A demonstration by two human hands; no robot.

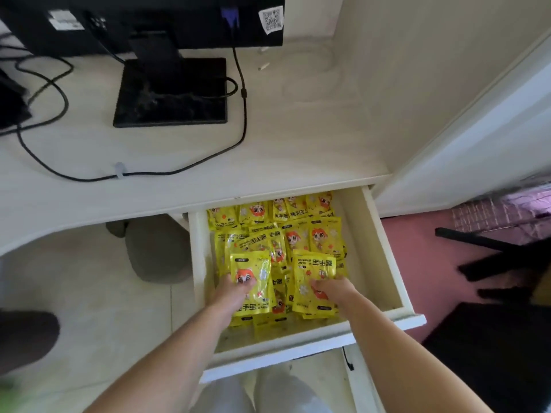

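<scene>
A white drawer [384, 254] stands pulled out from under the desk, filled with several yellow hand-warmer packets [298, 234] printed with a cartoon face. My left hand [231, 292] grips one yellow packet [253, 272] by its lower half, thumb on its front. My right hand [334, 289] pinches another yellow packet [313, 272] with its label upside down. Both packets are held just above the pile near the drawer's front.
The white desk [298, 144] carries a black monitor stand [171, 90] and black cables [241, 120]. A pale wall panel [432, 70] rises at the right. Grey slippers [158, 248] lie on the tiled floor under the desk. Black chair legs [492, 257] stand on pink flooring to the right.
</scene>
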